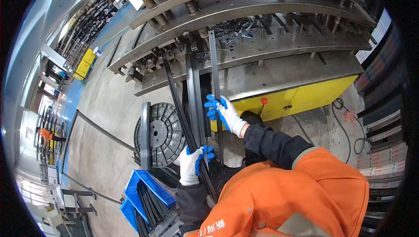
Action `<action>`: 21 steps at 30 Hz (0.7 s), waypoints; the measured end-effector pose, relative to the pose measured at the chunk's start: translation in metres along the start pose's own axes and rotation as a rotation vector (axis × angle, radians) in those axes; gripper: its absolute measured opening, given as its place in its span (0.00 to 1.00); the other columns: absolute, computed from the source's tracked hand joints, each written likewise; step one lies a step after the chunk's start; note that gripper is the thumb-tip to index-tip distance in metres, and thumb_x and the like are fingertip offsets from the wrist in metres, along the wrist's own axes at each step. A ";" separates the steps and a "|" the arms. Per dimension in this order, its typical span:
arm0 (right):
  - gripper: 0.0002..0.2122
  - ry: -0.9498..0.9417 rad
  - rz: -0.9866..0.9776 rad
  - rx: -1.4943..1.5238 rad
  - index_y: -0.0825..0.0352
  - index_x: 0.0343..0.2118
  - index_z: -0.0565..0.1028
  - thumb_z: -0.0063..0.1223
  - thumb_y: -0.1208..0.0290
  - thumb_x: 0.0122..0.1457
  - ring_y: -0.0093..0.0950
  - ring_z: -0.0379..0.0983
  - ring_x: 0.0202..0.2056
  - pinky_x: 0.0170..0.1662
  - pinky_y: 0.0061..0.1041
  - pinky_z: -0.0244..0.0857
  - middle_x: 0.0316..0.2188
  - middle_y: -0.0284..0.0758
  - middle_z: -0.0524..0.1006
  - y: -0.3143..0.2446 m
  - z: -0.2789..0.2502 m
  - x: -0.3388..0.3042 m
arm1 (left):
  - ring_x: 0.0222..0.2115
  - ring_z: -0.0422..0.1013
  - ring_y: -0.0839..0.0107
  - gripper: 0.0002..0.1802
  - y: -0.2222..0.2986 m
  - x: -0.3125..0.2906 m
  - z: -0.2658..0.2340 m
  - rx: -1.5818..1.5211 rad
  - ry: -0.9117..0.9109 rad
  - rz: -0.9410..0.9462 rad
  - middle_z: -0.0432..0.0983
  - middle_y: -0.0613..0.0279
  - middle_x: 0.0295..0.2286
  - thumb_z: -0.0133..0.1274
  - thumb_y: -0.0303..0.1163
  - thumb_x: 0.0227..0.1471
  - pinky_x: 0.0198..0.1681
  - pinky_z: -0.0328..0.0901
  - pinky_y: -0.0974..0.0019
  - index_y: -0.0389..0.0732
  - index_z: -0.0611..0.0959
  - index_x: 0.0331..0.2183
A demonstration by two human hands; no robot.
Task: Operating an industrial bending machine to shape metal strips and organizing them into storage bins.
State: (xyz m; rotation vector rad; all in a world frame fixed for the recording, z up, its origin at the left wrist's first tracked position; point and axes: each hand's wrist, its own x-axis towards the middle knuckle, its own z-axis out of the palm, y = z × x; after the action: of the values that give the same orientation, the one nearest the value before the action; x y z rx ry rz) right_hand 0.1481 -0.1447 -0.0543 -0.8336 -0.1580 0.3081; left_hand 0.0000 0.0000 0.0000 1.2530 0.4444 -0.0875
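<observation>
My left hand (192, 165), in a white glove with blue fingers, is closed round a long dark strip (178, 106). That strip slants from the press down toward my body. Farther up and to the right, my right hand (227, 114), gloved alike, grips a long grey metal strip (214, 62). Its upper end lies over the press's lower plate (270, 47), and its lower end hangs below my hand. Between the two strips, more long dark profiles (194, 93) lie side by side, reaching from the press toward me. My palms hide the exact grip.
Small metal scraps (238, 31) lie on the press bed. Below it stands a yellow cabinet (305, 97) with a red-knobbed lever (264, 101). At left are a black spool (163, 134) and blue bins (150, 184) of dark strips. Cables (345, 123) cross the right floor.
</observation>
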 end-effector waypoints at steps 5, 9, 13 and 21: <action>0.12 0.103 0.130 -0.154 0.58 0.38 0.74 0.51 0.58 0.56 0.16 0.61 0.21 0.23 0.15 0.56 0.28 0.27 0.71 0.002 -0.011 0.006 | 0.23 0.74 0.63 0.13 -0.005 0.004 0.011 -0.045 -0.056 -0.028 0.76 0.48 0.28 0.48 0.19 0.46 0.24 0.70 0.71 0.31 0.71 0.37; 0.09 -0.037 0.367 -0.118 0.61 0.35 0.74 0.50 0.62 0.57 0.13 0.56 0.19 0.21 0.13 0.49 0.18 0.23 0.64 0.001 0.001 0.006 | 0.22 0.73 0.65 0.12 -0.005 0.007 0.009 -0.082 -0.047 -0.043 0.76 0.48 0.28 0.48 0.19 0.46 0.24 0.69 0.71 0.31 0.72 0.37; 0.10 -0.016 0.236 -0.258 0.63 0.31 0.73 0.49 0.60 0.57 0.14 0.57 0.18 0.21 0.15 0.51 0.16 0.24 0.65 -0.006 0.020 0.005 | 0.22 0.72 0.67 0.12 -0.003 0.009 0.016 -0.117 -0.039 -0.043 0.75 0.50 0.27 0.48 0.21 0.47 0.25 0.68 0.73 0.30 0.72 0.38; 0.15 0.094 -0.031 -0.922 0.66 0.27 0.73 0.46 0.57 0.57 0.17 0.60 0.19 0.22 0.17 0.55 0.17 0.27 0.70 -0.027 0.034 0.033 | 0.21 0.71 0.70 0.11 0.029 -0.007 0.037 -0.119 0.028 -0.025 0.75 0.55 0.25 0.48 0.22 0.49 0.24 0.66 0.73 0.30 0.74 0.38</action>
State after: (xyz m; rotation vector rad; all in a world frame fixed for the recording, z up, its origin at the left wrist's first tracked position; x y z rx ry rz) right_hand 0.1763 -0.1271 -0.0106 -1.7528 -0.2282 0.1546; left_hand 0.0127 -0.0263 0.0373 1.1329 0.4832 -0.0638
